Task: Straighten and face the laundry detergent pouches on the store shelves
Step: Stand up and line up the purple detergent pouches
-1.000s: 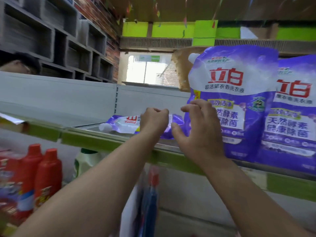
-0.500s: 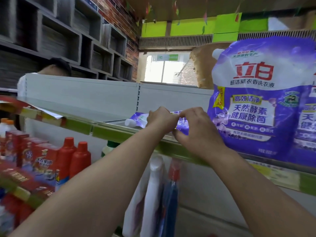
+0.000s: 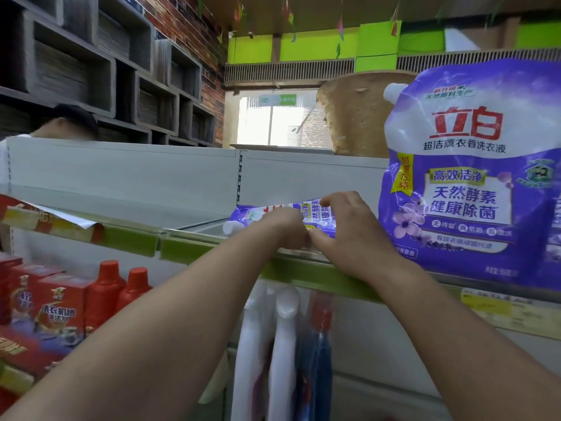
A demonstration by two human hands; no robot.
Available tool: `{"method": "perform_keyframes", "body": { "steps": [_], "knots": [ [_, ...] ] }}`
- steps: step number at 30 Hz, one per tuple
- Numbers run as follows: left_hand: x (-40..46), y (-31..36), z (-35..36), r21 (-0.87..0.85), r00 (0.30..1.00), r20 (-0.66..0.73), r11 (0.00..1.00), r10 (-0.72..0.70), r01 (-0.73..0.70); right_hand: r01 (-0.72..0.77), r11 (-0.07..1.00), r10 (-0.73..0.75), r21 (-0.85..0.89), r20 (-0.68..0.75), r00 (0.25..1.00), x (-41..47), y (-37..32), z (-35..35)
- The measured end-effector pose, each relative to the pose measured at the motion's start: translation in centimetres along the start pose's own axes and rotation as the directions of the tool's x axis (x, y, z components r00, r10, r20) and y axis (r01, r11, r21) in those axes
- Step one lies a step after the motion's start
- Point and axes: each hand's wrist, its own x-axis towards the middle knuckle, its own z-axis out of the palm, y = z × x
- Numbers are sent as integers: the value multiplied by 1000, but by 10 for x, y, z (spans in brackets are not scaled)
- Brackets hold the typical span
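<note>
A purple and white detergent pouch lies flat on the top shelf, its white cap pointing left. My left hand grips its near edge with curled fingers. My right hand holds the pouch's right part, fingers over the top and thumb at the near edge beside the left hand. Right of both hands, a large purple pouch stands upright with its label facing me. Another upright pouch shows at the frame's right edge.
Red bottles and red boxes fill the lower shelf at left. White and blue spray bottles hang under the shelf edge below my hands. A woven basket sits behind the standing pouch. A person's head shows past the shelf's back panel.
Both hands closed on the lying pouch and raised it a little; more of its label now shows. The camera has moved closer and leftward.
</note>
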Motion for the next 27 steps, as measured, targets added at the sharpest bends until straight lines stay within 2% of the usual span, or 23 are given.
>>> {"method": "perform_keyframes", "body": {
  "steps": [7,14,23,27],
  "knots": [
    [3,-5,-6,252,994,47,962,98,-107,-47,999,47,-2,-7,999,4,-4,7],
    [10,-3,-4,404,988,-4,904,152,-138,-70,998,70,-6,-11,997,5,-4,10],
    [11,-6,-1,486,979,-92,866,181,-115,-76,997,76,-8,-25,997,10,-3,11],
    [14,-13,1,416,973,-160,905,167,-87,-71,997,71,-27,-28,997,15,0,13]
  ]
}}
